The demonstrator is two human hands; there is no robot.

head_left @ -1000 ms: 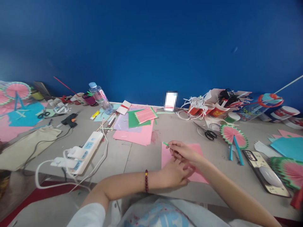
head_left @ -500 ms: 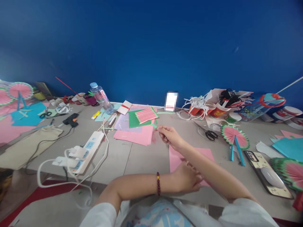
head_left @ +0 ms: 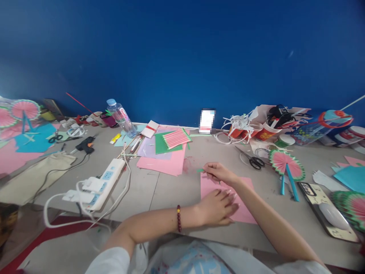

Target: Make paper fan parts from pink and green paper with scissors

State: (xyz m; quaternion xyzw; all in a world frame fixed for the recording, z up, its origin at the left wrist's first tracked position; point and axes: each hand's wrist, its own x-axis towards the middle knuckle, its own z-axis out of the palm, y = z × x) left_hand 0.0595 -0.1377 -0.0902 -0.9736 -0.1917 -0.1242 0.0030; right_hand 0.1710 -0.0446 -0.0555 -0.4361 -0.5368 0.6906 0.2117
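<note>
Right hand (head_left: pixel 218 173) pinches green strip (head_left: pixel 200 170) at pink sheet's (head_left: pixel 245 207) far edge; left hand (head_left: pixel 218 207) flat, fingers spread, on its near-left part. Bare table (head_left: pixel 168 190) left of both.

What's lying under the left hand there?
The left hand rests flat on a pink sheet on the table. What its palm covers is hidden. The right hand pinches a green strip nearby.
</note>
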